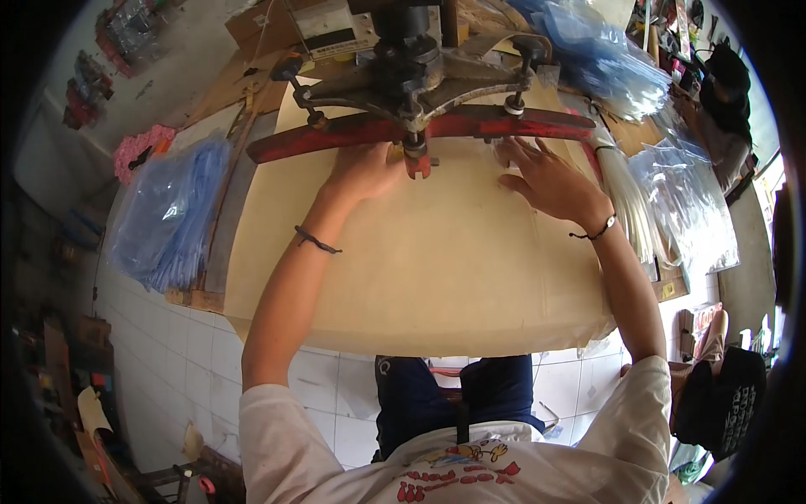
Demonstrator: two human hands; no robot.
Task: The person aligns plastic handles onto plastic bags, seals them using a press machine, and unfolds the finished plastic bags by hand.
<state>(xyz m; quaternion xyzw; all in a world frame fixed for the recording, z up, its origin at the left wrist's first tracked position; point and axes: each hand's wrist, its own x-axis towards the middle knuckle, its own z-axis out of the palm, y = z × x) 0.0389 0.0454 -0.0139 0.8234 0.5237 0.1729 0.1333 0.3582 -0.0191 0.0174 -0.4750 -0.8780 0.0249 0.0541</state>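
Observation:
A large tan sheet (420, 269) covers the table in front of me, its near edge hanging over the front. Across its far part stands a dark metal machine head with a long red bar (344, 134). My left hand (368, 170) reaches to the bar's left half, its fingers hidden beneath it. On the right, my right hand (550, 178) rests with fingers spread over the sheet and a piece of clear film, fingertips close to the bar. A red forked metal piece (419, 166) hangs between my hands.
Bluish plastic sheets (172, 210) are stacked at the left, beside a pink cloth (143, 151). Clear plastic bags (684, 206) and pale strips (625, 197) lie at the right. Another person (724, 109) is at the upper right; a dark cap-like item (722, 403) shows lower right.

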